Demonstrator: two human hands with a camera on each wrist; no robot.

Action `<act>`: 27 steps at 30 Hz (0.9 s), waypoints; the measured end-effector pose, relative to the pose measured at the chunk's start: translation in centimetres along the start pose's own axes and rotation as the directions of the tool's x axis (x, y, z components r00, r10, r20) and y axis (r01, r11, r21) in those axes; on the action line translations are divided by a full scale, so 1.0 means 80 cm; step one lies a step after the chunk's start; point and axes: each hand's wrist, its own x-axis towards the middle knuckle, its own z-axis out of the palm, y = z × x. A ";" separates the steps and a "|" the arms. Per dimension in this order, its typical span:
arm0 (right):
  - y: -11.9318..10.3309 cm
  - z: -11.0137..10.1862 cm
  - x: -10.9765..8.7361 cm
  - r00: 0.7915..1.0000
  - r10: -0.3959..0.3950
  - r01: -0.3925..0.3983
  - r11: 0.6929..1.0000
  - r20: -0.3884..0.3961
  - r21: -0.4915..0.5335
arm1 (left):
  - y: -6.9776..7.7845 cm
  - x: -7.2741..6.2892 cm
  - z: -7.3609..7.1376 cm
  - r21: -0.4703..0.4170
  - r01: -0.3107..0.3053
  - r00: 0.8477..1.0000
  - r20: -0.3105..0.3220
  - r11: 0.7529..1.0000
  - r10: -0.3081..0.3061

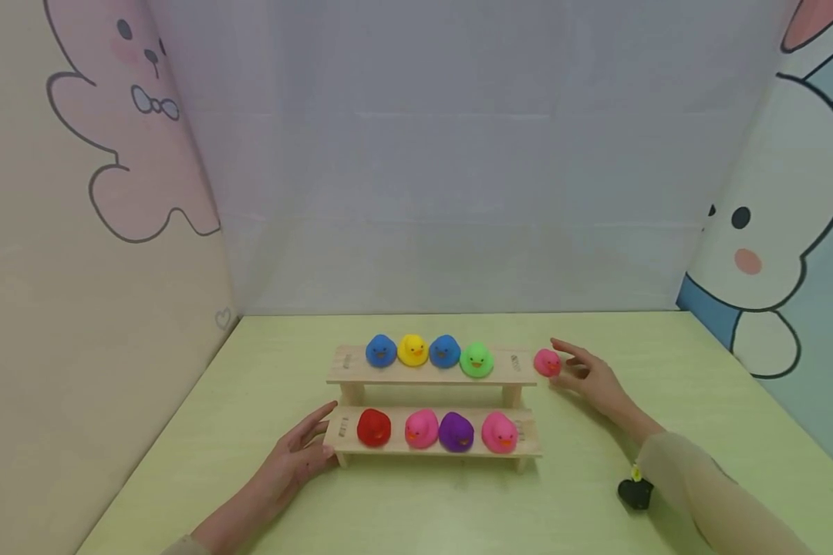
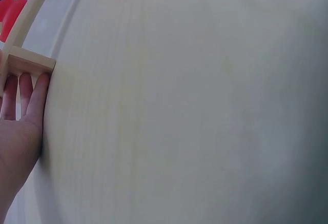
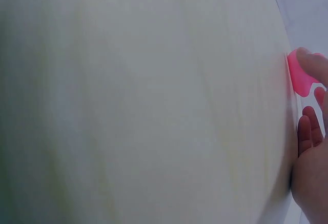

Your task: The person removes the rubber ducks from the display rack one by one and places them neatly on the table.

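A two-tier wooden stand (image 1: 433, 397) sits mid-table. My left hand (image 1: 298, 459) grips the left end of its lower shelf (image 1: 340, 441). In the left wrist view its fingers (image 2: 38, 96) reach under the board against a leg (image 2: 33, 62). Beyond the stand's upper right end, my right hand (image 1: 593, 385) pinches a small pink rubber duck (image 1: 547, 362) between thumb and index finger. In the right wrist view the thumb (image 3: 313, 65) covers part of this duck (image 3: 300, 75), close to the tabletop, while the other fingers are loosely bent.
On the upper shelf stand blue (image 1: 381, 351), yellow (image 1: 413, 351), blue (image 1: 445, 352) and green (image 1: 477, 361) ducks. Below are red (image 1: 374, 428), pink (image 1: 422, 428), purple (image 1: 456, 432) and pink (image 1: 500, 432) ones. A black heart-shaped object (image 1: 635, 494) lies beside the right sleeve.
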 end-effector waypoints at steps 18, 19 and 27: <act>-0.018 -0.005 -0.002 0.994 0.023 -0.009 0.991 0.102 -0.135 | 0.000 0.000 0.001 0.030 0.002 1.000 0.007 1.000 -0.002; -0.021 -0.007 -0.001 0.995 0.014 0.001 0.990 0.101 -0.144 | 0.000 0.000 0.000 0.027 0.001 1.000 0.005 1.000 -0.001; -0.047 -0.021 0.002 0.995 -0.048 0.066 0.977 0.089 -0.204 | -0.001 0.001 0.000 0.030 0.004 1.000 0.007 1.000 -0.004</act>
